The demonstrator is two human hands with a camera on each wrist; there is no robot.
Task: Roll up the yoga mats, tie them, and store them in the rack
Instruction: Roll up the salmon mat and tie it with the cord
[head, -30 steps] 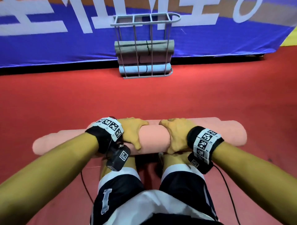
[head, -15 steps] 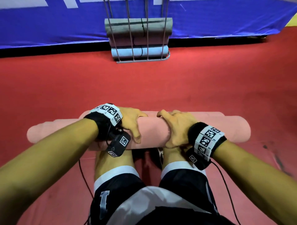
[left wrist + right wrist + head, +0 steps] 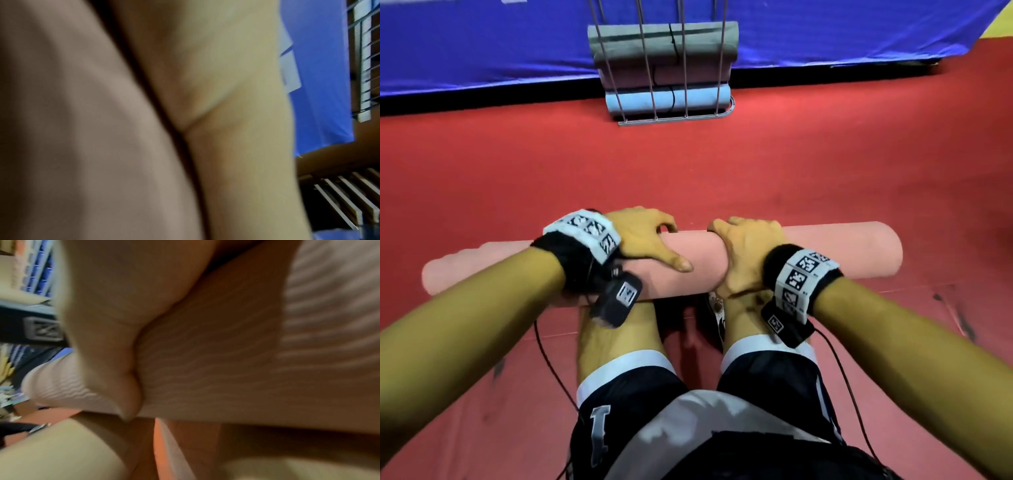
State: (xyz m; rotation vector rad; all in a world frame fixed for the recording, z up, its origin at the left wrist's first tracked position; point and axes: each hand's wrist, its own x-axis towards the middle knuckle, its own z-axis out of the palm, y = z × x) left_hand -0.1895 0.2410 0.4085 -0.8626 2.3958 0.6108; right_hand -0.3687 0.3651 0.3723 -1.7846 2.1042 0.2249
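rack [image 3: 664, 68] top cut off | wrist views blurred, fingertips hidden

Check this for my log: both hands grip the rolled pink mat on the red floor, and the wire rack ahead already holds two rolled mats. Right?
Nearly. The head view shows three rolled mats stacked in the wire rack, not two: grey mat, pinkish mat, light blue mat. The rest stands: the left hand and right hand grip the rolled pink mat on the red floor.

Rolled mat [image 3: 825, 250] lies across floor [image 3: 517, 178]; rack [image 3: 664, 68] w/ mats behind.
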